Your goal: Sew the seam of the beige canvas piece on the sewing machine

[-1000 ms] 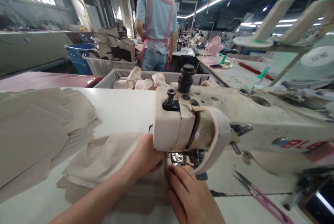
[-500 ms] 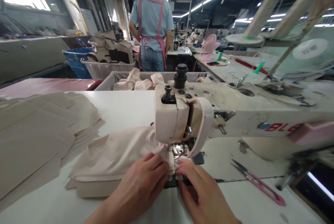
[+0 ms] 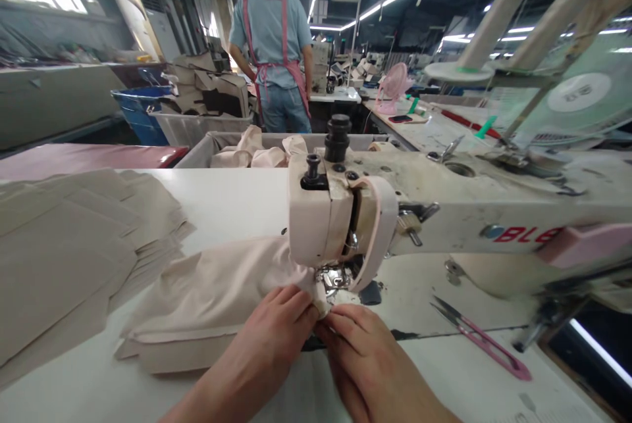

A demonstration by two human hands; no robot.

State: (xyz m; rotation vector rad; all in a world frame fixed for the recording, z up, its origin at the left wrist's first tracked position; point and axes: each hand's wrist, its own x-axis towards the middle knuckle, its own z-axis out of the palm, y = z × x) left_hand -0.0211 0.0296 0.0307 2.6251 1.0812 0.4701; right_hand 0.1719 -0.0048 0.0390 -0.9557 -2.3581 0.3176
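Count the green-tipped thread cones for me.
2: the left cone stands on a pale round disc; the right cone is beside it, toward the picture's right edge. Others may be hidden.

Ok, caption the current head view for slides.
Left grip and right grip at the edge of rumpled beige cloth, near the shiny metal presser foot of an off-white sewing machine.

White table (image 3: 232, 206): beige panel stack (image 3: 64, 258), cloth (image 3: 212, 291), sewing machine (image 3: 316, 222), snips (image 3: 473, 331).
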